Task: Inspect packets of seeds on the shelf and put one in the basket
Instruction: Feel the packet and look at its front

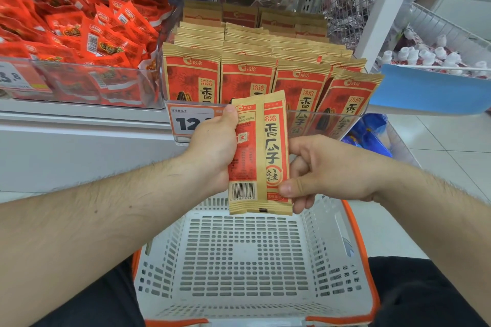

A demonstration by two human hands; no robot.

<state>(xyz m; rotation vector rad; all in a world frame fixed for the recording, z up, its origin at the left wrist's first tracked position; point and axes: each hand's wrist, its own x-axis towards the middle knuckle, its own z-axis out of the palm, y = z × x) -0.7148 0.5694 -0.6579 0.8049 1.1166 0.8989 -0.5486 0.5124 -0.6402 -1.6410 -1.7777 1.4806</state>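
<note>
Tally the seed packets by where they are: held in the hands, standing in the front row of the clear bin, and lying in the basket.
Tan-and-red paper seed packet held between left hand and right hand: 1
Front-row matching packets in the clear plastic shelf bin: 4
Packets in the white plastic basket with orange rim: 0
Total: 5

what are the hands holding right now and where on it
One seed packet, upright above the basket: left hand grips its left edge, right hand pinches its lower right edge.

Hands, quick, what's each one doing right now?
Left hand: closed, gripping the seed packet along its left edge.
Right hand: closed, pinching the same packet's right edge.
</note>
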